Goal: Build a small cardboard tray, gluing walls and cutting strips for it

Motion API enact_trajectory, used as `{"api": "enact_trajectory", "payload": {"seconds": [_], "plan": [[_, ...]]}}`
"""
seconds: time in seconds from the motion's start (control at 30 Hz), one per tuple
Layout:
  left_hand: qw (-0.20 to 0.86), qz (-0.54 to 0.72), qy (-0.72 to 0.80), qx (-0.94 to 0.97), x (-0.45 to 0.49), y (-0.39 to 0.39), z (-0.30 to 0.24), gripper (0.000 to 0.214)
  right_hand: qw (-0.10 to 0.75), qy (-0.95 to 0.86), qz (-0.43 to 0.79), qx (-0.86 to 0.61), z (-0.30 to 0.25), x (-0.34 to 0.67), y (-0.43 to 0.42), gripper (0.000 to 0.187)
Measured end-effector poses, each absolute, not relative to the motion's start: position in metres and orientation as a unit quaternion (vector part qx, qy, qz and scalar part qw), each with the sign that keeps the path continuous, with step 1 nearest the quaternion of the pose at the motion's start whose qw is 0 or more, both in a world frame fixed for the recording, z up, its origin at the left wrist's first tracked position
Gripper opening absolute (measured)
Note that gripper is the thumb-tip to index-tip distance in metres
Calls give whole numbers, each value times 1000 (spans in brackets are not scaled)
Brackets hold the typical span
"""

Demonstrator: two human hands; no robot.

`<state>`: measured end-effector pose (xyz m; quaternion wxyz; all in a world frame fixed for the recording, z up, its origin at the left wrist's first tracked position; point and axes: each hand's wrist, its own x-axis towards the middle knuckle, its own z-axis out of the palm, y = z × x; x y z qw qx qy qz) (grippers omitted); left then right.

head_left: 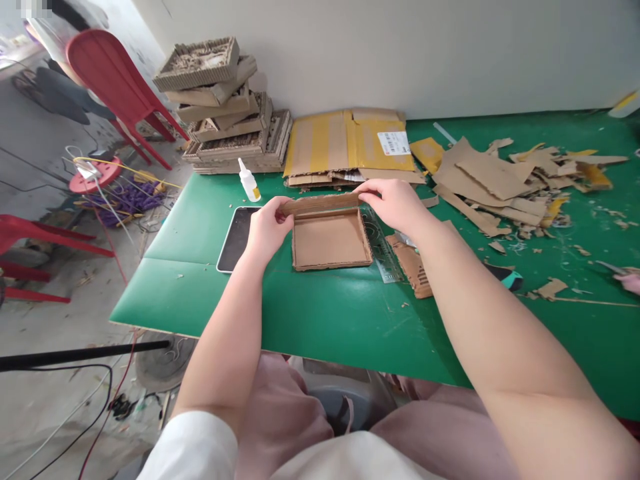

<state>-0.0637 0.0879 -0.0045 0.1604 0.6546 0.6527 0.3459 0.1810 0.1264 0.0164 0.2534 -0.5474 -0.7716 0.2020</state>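
A narrow cardboard strip (320, 203) stretches between my two hands, above the far wall of a shallow cardboard tray (333, 263). My left hand (270, 227) pinches the strip's left end. At its right end, my right hand (387, 200) grips it between thumb and fingers. Whether the strip touches the tray's far edge, I cannot tell. Left of the tray lies a dark-screened tablet (234, 241), partly behind my left hand. A white glue bottle (249, 181) stands behind the tablet. Close by the tray's right side lies a clear green ruler (383, 250).
Stacked cardboard trays (227, 127) and flattened yellow-taped cardboard (325, 143) stand along the wall. Cardboard scraps (495, 180) cover the right of the green table (310, 313). A teal-handled cutter (511, 279) lies near my right forearm. Another person's hand (629, 281) shows at the right edge.
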Motion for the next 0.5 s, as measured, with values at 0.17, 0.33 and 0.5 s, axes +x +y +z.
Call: {"api": "enact_trajectory", "payload": {"seconds": [0.17,0.33,0.5], "plan": [[211,379,630,644,-64,85,0,28,326,-750,240,-523,23,182,126,24],[276,423,591,629,-58,72,12,39,350,-726,279,-522,53,187,105,23],[384,419,533,627,-40,30,22,43,370,-685,296,-554,57,211,52,23]]}}
